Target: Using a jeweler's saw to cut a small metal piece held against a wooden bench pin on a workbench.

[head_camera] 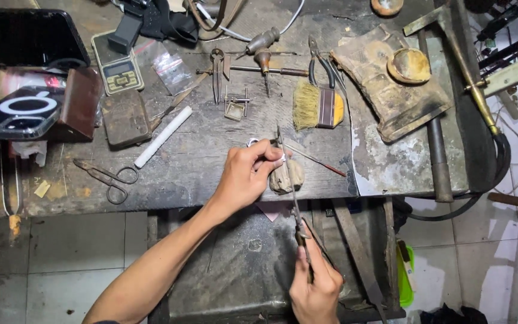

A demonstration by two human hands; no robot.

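At the front edge of a scarred wooden workbench, the left hand closes its fingertips on a small silvery ring and presses it against a worn wooden peg that juts from the bench edge; the ring is mostly hidden by the fingers, so only a bit of its rim shows. The right hand sits lower, below the bench edge, wrapped tight around the handle of a long thin file; the blade runs up from that hand, crosses the peg and ends just beside the left fingertips, near the ring; whether its tip touches the ring cannot be told.

Behind the hands lie 1 brush with pale bristles, pliers with dark handles, a pair of dividers and a small metal frame; a thin red-tipped rod lies just right of the peg. To the left rest scissors, a white stick, a dark flat block and a pocket scale; further left, a phone leans on a brown box. On the right, a stained cloth pad carries a round wooden dish; a torch with a black hose lies beside it.
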